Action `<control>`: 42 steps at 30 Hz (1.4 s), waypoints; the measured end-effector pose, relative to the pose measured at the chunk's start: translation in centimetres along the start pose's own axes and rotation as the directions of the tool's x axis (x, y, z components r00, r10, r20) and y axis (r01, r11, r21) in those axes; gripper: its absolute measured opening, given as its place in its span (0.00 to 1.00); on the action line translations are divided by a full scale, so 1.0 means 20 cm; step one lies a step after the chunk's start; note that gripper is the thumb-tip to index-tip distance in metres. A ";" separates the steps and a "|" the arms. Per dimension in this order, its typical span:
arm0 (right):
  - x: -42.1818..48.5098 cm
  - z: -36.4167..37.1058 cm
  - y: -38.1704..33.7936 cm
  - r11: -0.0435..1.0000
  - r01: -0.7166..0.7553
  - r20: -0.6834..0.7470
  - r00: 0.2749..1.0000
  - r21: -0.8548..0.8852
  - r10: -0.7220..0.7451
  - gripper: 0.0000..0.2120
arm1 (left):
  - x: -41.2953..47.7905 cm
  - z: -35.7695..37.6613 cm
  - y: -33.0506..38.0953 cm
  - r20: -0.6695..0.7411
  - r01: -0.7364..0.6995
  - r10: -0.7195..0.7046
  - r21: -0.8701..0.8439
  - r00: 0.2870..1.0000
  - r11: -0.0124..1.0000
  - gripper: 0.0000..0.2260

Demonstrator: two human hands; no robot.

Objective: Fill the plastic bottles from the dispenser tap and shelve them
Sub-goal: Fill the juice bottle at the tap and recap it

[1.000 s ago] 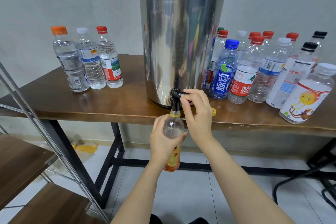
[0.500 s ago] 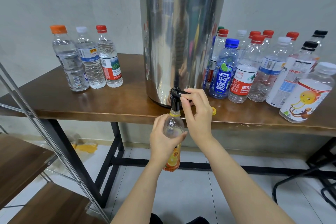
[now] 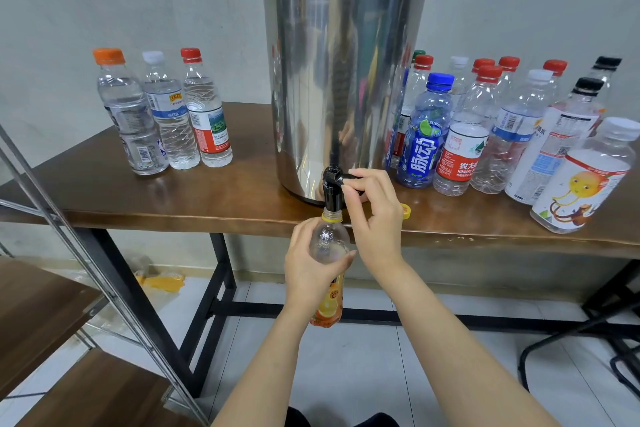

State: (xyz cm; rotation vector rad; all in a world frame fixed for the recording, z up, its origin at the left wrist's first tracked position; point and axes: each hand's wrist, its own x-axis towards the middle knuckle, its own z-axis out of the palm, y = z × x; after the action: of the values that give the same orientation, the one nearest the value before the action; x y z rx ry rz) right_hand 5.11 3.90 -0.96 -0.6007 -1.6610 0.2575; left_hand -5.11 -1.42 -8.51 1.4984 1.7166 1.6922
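Note:
A tall steel dispenser (image 3: 343,80) stands on the wooden table (image 3: 207,204), its black tap (image 3: 333,191) hanging over the front edge. My left hand (image 3: 308,263) grips a clear bottle with an orange label (image 3: 328,243), holding its open yellow-ringed mouth right under the spout. My right hand (image 3: 374,215) pinches the tap's black lever. Water bubbles in the bottle's neck. A yellow cap (image 3: 406,211) lies on the table just right of my right hand.
Three filled, capped bottles (image 3: 166,114) stand left of the dispenser. Several capped, mostly empty bottles (image 3: 502,128) crowd the table to its right. A metal-framed rack with wooden shelves (image 3: 45,315) stands at lower left. Black chair legs (image 3: 588,333) show at lower right.
Both hands stay where they were, one on the bottle and one on the lever. Only the view shifts very slightly.

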 end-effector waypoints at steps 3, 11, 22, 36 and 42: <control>0.00 0.00 0.00 1.000 0.000 0.001 1.000 -0.002 0.000 0.12 | 0.00 0.00 0.00 0.003 0.013 -0.013 0.001 1.000 1.000 0.30; 0.00 0.00 0.00 1.000 -0.004 0.000 1.000 -0.011 0.004 0.12 | -0.01 0.00 0.01 0.006 0.012 -0.012 -0.008 1.000 1.000 0.30; -0.01 0.00 0.01 1.000 -0.010 0.002 1.000 -0.007 0.010 0.11 | 0.00 0.00 0.01 0.012 0.012 -0.012 0.000 1.000 1.000 0.30; 0.00 0.00 -0.01 1.000 -0.013 0.002 1.000 0.009 0.013 0.12 | -0.01 0.00 0.01 0.009 0.024 -0.024 0.015 1.000 1.000 0.30; 0.00 0.00 0.00 1.000 -0.020 0.007 1.000 0.000 0.020 0.12 | -0.01 0.00 0.01 0.009 0.019 -0.019 0.013 1.000 1.000 0.30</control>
State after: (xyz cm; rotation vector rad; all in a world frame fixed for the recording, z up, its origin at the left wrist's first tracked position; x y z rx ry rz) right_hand 5.12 3.80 -0.94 -0.6170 -1.6628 0.2741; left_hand -5.05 -1.61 -8.36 1.4879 1.7348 1.6656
